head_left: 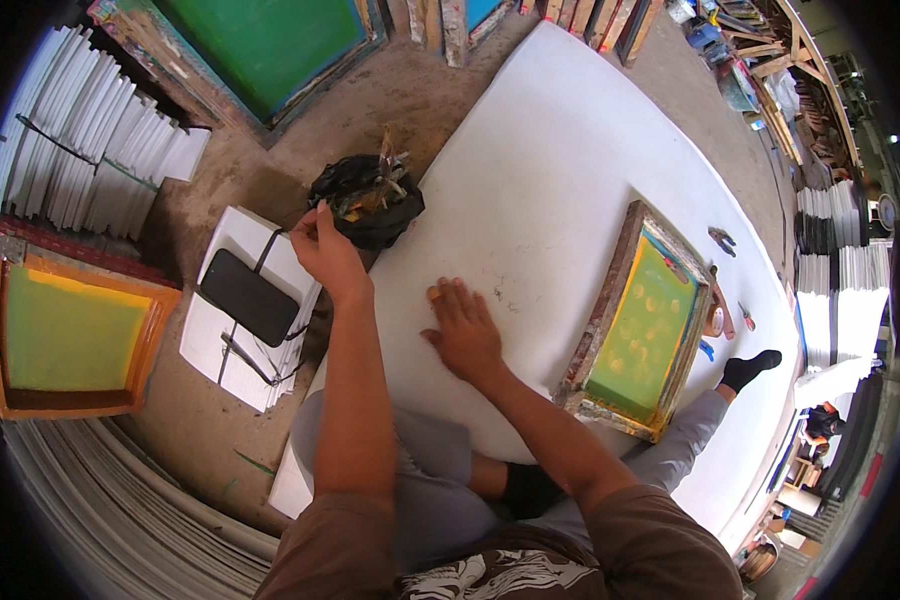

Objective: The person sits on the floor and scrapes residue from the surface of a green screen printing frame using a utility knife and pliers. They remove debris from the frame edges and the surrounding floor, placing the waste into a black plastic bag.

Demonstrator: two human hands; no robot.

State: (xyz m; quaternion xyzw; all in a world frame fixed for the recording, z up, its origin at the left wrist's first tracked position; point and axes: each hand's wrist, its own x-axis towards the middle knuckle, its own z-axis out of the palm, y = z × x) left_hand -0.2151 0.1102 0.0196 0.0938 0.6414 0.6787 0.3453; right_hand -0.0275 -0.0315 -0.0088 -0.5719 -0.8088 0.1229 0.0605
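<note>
My left hand [326, 254] is raised beside a black plastic bag [390, 222]. Its fingers are bent together, and I cannot make out what they hold, if anything. The bag stands open at the edge of a large white sheet [540, 150], with crumpled scraps [375, 200] of yellow and brown sticking out. My right hand [462, 335] lies flat on the sheet, fingers stretched out, a yellowish wrap on one fingertip. Small dark marks [505, 300] show on the sheet just right of it. A wooden-framed screen [642, 325] with yellow-green mesh lies farther right.
Pliers [722, 241] and small tools lie past the screen, near my socked foot [751, 371]. At left, a black phone [249, 297] rests on strapped white boards [208, 340]. An orange-framed screen [75, 335], a green screen [270, 50] and stacked white boards [95, 130] stand around.
</note>
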